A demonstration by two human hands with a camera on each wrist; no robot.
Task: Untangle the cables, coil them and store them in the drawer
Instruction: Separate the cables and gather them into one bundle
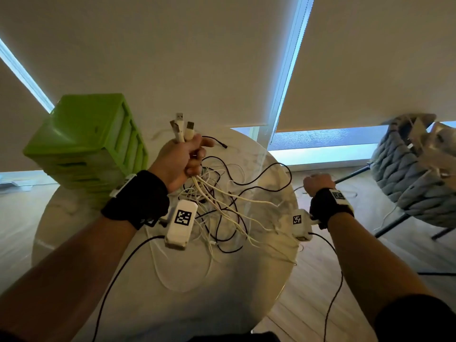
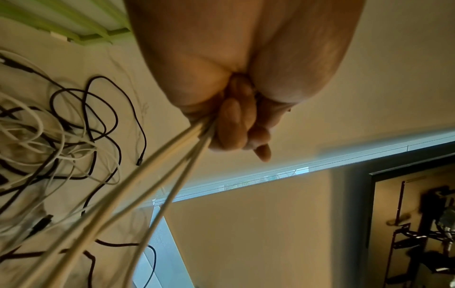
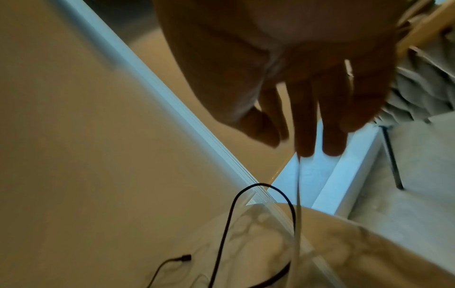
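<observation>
My left hand (image 1: pixel 182 161) is raised over the table and grips a bundle of white cables (image 1: pixel 222 193) in a fist. Their USB plugs (image 1: pixel 181 129) stick up above the fist. In the left wrist view the curled fingers (image 2: pixel 234 124) clamp the cream strands (image 2: pixel 147 175), which run taut down to the tangle (image 2: pixel 61 136). The tangle of black and white cables (image 1: pixel 222 218) lies mid-table. My right hand (image 1: pixel 318 183) is past the table's right edge and holds a thin white cable (image 3: pixel 298 194) at its fingertips (image 3: pixel 305 136), pulled taut. The green drawer unit (image 1: pixel 86 144) stands at the back left, drawers closed.
The round marble table (image 1: pixel 148 280) ends close to my right hand. A chair with a grey chunky-knit throw (image 1: pixel 414 169) stands to the right on the wooden floor. Window blinds hang behind. A black cable loop (image 3: pixel 234 204) rises near the table's edge (image 3: pixel 344 253).
</observation>
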